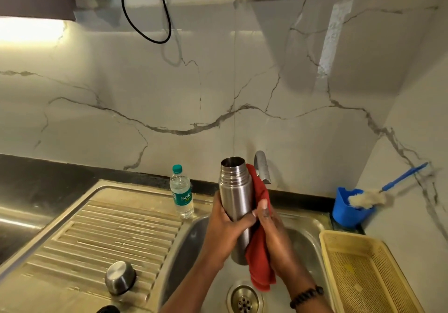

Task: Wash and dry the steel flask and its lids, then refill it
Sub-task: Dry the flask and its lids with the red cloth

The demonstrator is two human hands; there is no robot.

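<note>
Brushed steel flask (236, 198), red cloth (260, 252), glossy marble wall (169, 94), ribbed steel drainboard (109, 235).

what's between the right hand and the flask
A red cloth: the right hand presses it against the side of the steel flask, which the left hand grips. The head view shows this.

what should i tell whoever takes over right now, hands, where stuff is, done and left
Left hand grips the open steel flask upright over the sink. Right hand presses a red cloth against its side.
Steel cap lies on the drainboard; a black lid shows at the bottom edge. Sealed water bottle stands behind the drainboard.
Done: flask drying is under way.
Left: finish drying, refill, fit the lids.
</note>
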